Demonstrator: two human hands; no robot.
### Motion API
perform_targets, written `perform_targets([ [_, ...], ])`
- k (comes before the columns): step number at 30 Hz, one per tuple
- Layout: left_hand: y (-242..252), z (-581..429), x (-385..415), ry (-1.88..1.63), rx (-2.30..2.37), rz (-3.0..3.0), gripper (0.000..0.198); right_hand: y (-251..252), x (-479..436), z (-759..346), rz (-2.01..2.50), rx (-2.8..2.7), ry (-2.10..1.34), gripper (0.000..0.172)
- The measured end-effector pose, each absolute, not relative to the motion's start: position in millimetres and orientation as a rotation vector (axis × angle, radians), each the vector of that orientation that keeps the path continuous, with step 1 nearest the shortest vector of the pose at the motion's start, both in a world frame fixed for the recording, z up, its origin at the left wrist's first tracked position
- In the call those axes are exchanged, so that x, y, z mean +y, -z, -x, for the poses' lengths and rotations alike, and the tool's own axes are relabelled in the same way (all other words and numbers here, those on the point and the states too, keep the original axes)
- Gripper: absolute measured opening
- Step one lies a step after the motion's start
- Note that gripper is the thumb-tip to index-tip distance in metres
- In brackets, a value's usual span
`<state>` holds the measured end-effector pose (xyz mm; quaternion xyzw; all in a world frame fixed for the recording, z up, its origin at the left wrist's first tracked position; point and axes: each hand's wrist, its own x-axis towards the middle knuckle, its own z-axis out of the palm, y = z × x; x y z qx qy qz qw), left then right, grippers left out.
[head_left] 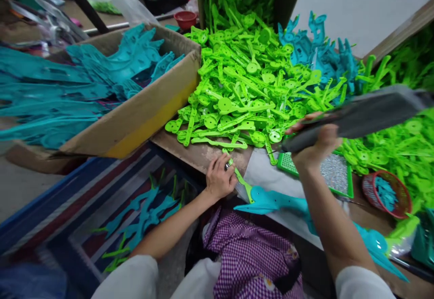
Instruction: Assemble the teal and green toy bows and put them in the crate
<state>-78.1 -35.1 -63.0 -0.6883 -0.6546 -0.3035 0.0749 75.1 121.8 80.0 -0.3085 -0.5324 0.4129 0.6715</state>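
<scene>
My left hand (221, 177) is closed on a slim bright green plastic arm (244, 184) near the front edge of the bench. The arm's lower end meets a long turquoise plastic part (276, 201) that stretches right, passing under my right forearm. In my right hand (318, 145) is a dark, motion-blurred power screwdriver (359, 111). Its thin tip points left, above the bench and just over the rim of a green tray (287, 163) that holds many small silvery screws (334, 172). My right wrist covers part of that tray.
Heaped green arms (237, 95) spread across the bench, with turquoise parts (305, 45) behind. A cardboard box (152, 95) of turquoise pieces stands left. A red basket (403, 199) holds small blue pieces. Joined blue-green pieces (145, 213) lie lower left on a striped sheet (54, 231).
</scene>
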Motion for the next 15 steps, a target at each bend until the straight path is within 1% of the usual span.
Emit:
perform_targets([
  [4,60,78,-36,0.816,-2.092,2.103,0.029,-61,98,3,0.678,-1.291,-1.175,0.033],
  [6,61,77,-37,0.792,-2.127,2.109,0.030,-48,95,29,0.672,-1.330,-1.259,0.034],
  [11,63,77,-38,0.807,-2.118,2.103,0.032,-31,96,48,0.662,-1.297,-1.321,0.036],
  [15,60,78,-38,0.827,-2.113,2.095,0.026,-27,95,50,0.664,-1.297,-1.346,0.035],
])
